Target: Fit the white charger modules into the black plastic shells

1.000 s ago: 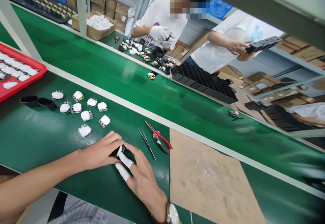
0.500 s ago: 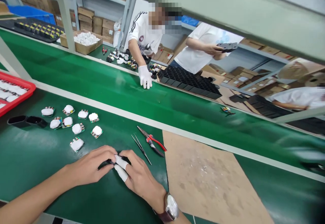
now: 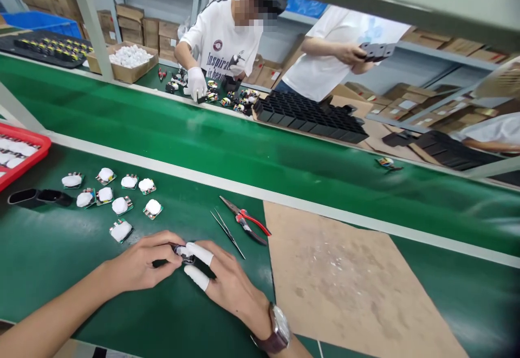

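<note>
My left hand and my right hand meet low on the green bench, both pinched on one small black part that rests on the mat. Two fingers of my right hand wear white finger cots, and a watch sits on that wrist. Left of my hands lie several small circuit boards topped with white blobs. Tweezers and red-handled cutters lie just right of my hands.
Two black shells lie at the far left beside a red tray. A brown board covers the bench on the right. Beyond the green conveyor belt, two people work near black trays and a cardboard box of white parts.
My hands stayed together on the small black part, turning it slightly. The gloved hand of the person across drew back from the belt to their own bench. The view shifted a little.
</note>
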A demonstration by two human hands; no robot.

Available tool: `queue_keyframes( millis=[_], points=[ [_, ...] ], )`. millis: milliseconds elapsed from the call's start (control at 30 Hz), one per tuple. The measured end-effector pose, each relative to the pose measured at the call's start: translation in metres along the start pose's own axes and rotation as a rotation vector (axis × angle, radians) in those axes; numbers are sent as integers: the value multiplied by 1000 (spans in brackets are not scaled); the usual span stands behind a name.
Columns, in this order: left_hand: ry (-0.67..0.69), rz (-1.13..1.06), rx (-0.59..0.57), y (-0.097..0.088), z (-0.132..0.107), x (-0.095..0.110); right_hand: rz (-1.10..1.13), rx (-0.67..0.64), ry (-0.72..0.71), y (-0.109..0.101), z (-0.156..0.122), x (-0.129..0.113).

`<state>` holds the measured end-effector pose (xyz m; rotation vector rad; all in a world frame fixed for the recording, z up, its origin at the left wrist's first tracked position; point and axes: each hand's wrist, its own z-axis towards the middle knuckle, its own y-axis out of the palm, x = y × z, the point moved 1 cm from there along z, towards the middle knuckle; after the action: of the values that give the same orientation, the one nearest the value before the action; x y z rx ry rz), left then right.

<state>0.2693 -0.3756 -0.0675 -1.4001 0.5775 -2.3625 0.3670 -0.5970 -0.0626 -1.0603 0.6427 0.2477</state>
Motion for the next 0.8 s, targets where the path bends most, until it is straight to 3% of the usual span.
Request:
queue_keyframes(
  millis=[133, 333, 600, 800],
  points=[
    [9, -28, -4, 0, 2, 0, -179, -80, -31, -5, 5, -9],
    [-8, -23, -9, 0, 1, -1, -29, -29, 33, -11, 3, -7],
    [-16, -43, -12, 0, 2, -1, -161, 20, -51, -6, 2, -9],
    [0, -21, 3, 0, 3, 0, -143, -4, 3, -7, 6, -16]
  ],
)
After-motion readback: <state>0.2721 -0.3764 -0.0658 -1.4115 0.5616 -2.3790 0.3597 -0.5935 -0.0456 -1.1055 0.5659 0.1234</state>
